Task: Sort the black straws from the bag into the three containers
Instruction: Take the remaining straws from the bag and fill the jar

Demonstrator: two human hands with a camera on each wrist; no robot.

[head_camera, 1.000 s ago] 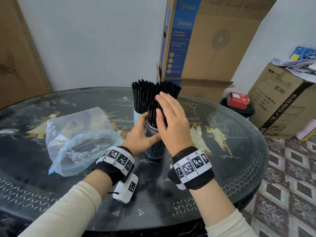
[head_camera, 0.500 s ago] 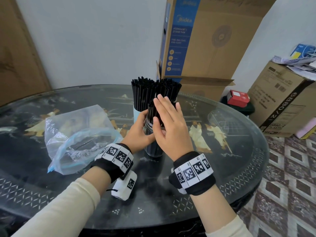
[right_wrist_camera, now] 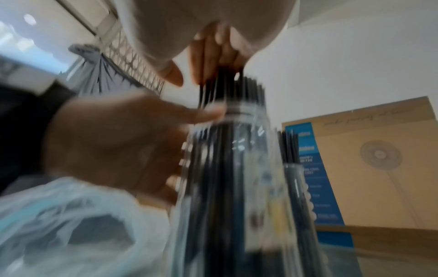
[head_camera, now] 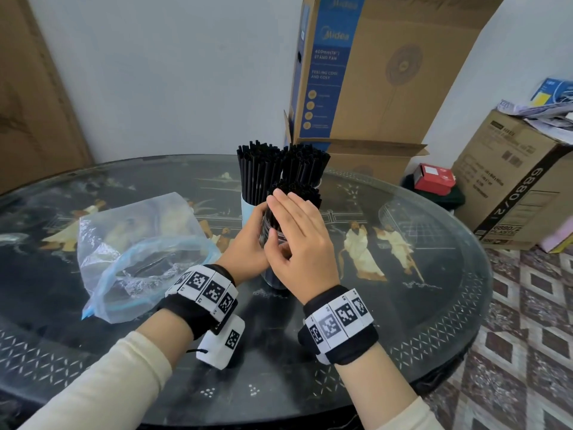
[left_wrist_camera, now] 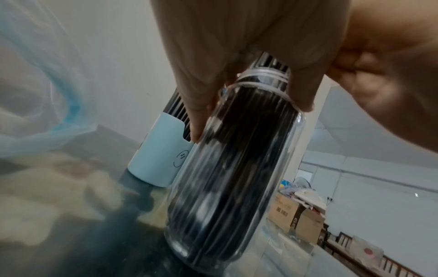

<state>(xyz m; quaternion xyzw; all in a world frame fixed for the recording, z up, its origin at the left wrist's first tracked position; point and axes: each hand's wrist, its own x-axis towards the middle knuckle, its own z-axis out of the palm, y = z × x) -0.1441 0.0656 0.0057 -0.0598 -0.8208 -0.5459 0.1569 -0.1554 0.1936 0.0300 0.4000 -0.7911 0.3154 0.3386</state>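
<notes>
Your left hand [head_camera: 248,249] grips the jar [left_wrist_camera: 237,168]; your right hand's [head_camera: 297,240] fingers [head_camera: 288,209] lie flat, pressing its straws [head_camera: 297,189]. Push off-centre and the jar may tip into the two cups behind.

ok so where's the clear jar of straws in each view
Head: clear jar at centre, mostly hidden between both hands.
Left wrist: jar fills the centre, fingers at its neck.
Right wrist: jar centre, blurred.
Shared landmark: plastic bag, left of the jar in every view.
</notes>
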